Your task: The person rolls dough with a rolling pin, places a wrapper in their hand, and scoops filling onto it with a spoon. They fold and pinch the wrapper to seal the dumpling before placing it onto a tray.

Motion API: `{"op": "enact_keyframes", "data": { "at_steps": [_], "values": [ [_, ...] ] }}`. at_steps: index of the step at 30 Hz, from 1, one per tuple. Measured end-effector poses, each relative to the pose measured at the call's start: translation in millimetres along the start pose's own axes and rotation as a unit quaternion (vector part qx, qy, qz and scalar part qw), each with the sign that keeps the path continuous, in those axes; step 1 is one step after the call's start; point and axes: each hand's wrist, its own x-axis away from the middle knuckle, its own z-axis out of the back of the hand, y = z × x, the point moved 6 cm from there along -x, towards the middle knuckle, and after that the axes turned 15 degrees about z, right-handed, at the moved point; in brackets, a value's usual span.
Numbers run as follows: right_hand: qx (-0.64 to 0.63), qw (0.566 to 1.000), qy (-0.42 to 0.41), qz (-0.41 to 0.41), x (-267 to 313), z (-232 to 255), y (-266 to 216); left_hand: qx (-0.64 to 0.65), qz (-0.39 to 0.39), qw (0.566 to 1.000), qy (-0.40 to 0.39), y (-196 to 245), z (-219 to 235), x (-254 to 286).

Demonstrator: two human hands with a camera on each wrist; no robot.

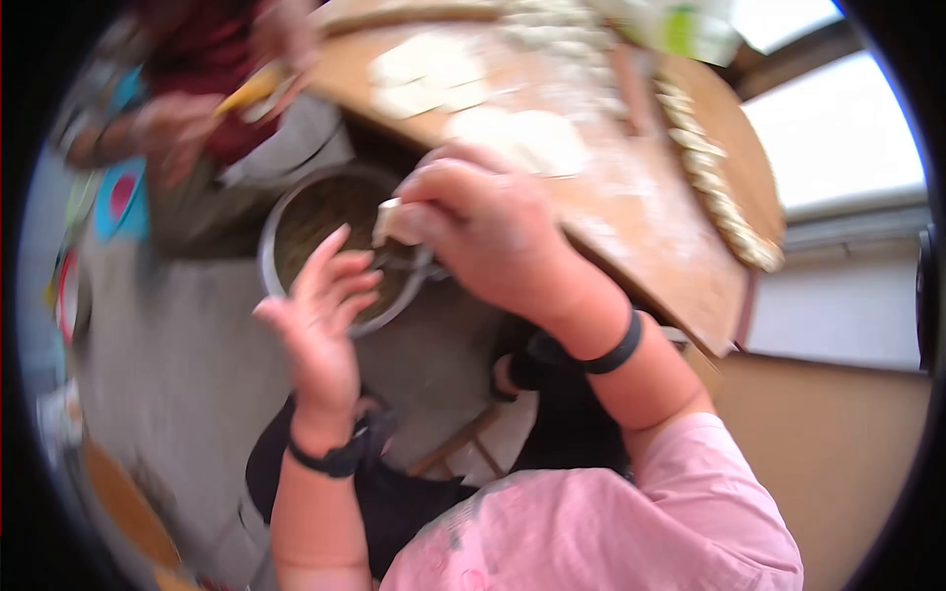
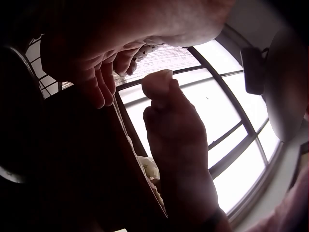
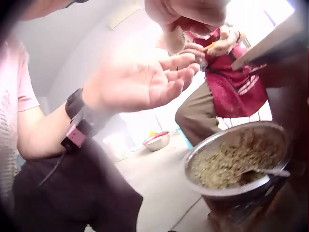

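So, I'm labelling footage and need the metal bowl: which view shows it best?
Right wrist: the metal bowl shows rim, filling and utensil clearly. The head view has it blurred, partly behind the left hand. The left wrist view offers only a dim curved edge, perhaps the bowl's.

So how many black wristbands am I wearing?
2: one black wristband around the wrist of your left hand, the other around that of your right hand, which pinches a piece of dough.

Head: above bowl (image 1: pixel 267 258), facing down. Left wrist: very near hands' work, facing up at windows (image 2: pixel 212 99). Right wrist: above bowl, facing across; shares bowl, left grip (image 1: pixel 320 325) with head.
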Motion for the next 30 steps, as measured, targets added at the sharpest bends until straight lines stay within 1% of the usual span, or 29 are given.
{"op": "enact_keyframes", "data": {
  "at_steps": [2, 3, 6, 7, 9, 10, 13, 16, 19, 20, 23, 24, 27, 30],
  "values": [
    [0.089, 0.996, -0.021, 0.02, -6.6, 51.3, -2.6, -0.016, 0.008, 1.0, -0.006, 0.4, -8.4, -0.1],
    [0.143, 0.989, -0.021, -0.003, -2.0, 84.4, 2.4, -0.026, 0.015, 1.0, -0.002, -0.4, -12.3, 0.2],
    [0.255, 0.965, -0.012, -0.06, 23.5, 181.8, 14.0, -0.047, 0.024, 0.998, -0.036, -3.3, -28.2, 4.9],
    [0.282, 0.953, 0.01, -0.106, 38.5, 219.1, 22.6, -0.049, 0.029, 0.998, -0.042, -6.0, -33.0, 3.3],
    [0.356, 0.92, -0.008, -0.164, 67.1, 286.1, 39.9, -0.05, 0.04, 0.997, -0.048, -11.8, -37.4, 0.2],
    [0.3, 0.921, 0.029, -0.247, 81.1, 312.5, 48.1, -0.049, 0.041, 0.997, -0.045, -11.7, -40.7, 0.4],
    [0.389, 0.867, 0.007, -0.309, 124.7, 367.4, 89.3, -0.062, 0.056, 0.995, -0.055, -15.3, -46.1, -2.7],
    [0.399, 0.857, 0.015, -0.326, 159.8, 387.2, 138.7, -0.067, 0.071, 0.994, -0.049, -20.2, -51.4, -10.9],
    [0.39, 0.848, 0.04, -0.357, 174.3, 388.2, 170.8, -0.068, 0.081, 0.993, -0.047, -22.2, -55.9, -18.2],
    [0.38, 0.839, 0.015, -0.389, 179.1, 386.6, 180.8, -0.066, 0.084, 0.993, -0.047, -22.4, -57.5, -20.6],
    [0.389, 0.814, -0.054, -0.428, 179.8, 375.8, 191.0, -0.068, 0.092, 0.992, -0.048, -22.0, -61.9, -23.1],
    [0.387, 0.811, -0.062, -0.434, 175.2, 374.7, 188.9, -0.072, 0.093, 0.992, -0.048, -22.2, -62.0, -23.9],
    [0.378, 0.822, -0.086, -0.417, 171.9, 378.9, 201.9, -0.08, 0.094, 0.991, -0.047, -24.5, -62.1, -25.3],
    [0.277, 0.825, 0.02, -0.492, 179.4, 381.7, 207.1, -0.085, 0.094, 0.991, -0.041, -24.8, -63.7, -24.8]
  ]
}}
